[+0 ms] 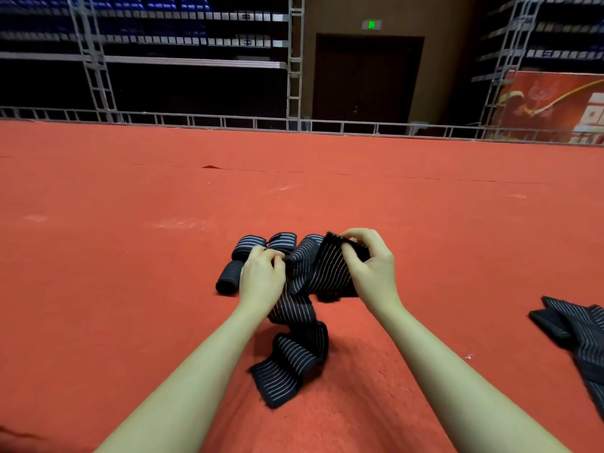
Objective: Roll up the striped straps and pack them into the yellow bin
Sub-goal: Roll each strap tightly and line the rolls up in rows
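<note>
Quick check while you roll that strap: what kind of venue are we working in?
Probably an indoor arena or sports hall: a wide red carpeted floor, retracted tiered seating with blue seats on metal framing, and a lit green exit sign over a dark doorway.

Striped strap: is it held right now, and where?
Yes. Both hands pinch the striped strap at its upper end, left hand beside right hand; its tail lies on the carpet.

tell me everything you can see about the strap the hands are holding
The strap is a long dark band with thin pale lengthwise stripes, seemingly of ribbed elastic fabric. It is unrolled. The right hand pinches its fuzzy upper end, and the left hand grips it just beside. From there it hangs down twisted, and its loose lower end lies folded on the red carpet between the forearms. Rolled straps sit right behind it.
</note>
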A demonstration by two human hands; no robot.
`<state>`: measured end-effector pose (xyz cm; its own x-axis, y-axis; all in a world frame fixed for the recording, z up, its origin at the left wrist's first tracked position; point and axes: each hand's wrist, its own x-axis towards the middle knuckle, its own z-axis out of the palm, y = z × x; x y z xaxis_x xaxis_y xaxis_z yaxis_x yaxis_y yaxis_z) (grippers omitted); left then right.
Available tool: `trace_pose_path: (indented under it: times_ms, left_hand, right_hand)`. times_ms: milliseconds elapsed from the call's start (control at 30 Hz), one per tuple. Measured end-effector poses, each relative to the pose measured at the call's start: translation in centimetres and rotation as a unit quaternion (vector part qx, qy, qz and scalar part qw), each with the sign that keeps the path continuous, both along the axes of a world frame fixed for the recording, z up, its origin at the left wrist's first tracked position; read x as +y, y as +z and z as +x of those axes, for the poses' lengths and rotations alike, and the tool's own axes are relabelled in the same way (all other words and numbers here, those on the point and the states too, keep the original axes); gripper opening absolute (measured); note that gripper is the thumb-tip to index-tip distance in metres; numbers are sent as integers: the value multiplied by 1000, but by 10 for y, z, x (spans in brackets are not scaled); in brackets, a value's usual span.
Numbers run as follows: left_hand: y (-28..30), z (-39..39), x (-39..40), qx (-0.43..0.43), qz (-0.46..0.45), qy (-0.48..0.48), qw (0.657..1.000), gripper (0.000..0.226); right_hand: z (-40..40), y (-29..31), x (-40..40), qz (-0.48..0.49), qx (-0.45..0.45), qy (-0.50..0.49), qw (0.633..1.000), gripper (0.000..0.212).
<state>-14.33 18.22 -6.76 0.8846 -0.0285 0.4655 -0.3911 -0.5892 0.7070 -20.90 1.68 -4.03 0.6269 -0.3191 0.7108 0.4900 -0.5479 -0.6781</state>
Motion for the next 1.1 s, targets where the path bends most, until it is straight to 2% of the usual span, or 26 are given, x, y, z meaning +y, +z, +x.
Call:
trace_pose_path:
  times_ms: [67, 167, 267, 367, 533, 667, 833, 1000, 1100]
  left_hand:
    - [3, 2, 1, -21, 9, 3, 1000, 27]
    - [14, -2, 1, -58, -40, -3, 997, 30]
    - [26, -9, -2, -55, -72, -17, 996, 37]
    - [34, -7, -2, -36, -71, -17, 997, 34]
    - [40, 0, -4, -53, -36, 2, 998, 17]
    - [49, 0, -11, -61, 22, 11, 998, 18]
    - [64, 4, -13, 16, -32, -3, 999, 18]
    - [68, 7, -7, 65, -76, 42, 994, 18]
    - [71, 4, -5, 67, -115, 48, 990, 18]
  right_hand:
    - [-3, 11, 1, 28, -3, -3, 1000, 27]
    - [-6, 26, 2, 46, 3, 12, 999, 30]
    - [-7, 39, 4, 125, 1, 45, 991, 29]
    - [-8, 57, 5, 196, -31, 59, 978, 19]
    - [-9, 75, 9, 124, -100, 19, 987, 14]
    - [-10, 83, 9, 132, -100, 26, 986, 14]
    - [-13, 93, 2, 196, -100, 25, 975, 17]
    - [-23, 97, -5, 201, -122, 16, 972, 19]
    - [-27, 96, -7, 183, -97, 48, 977, 19]
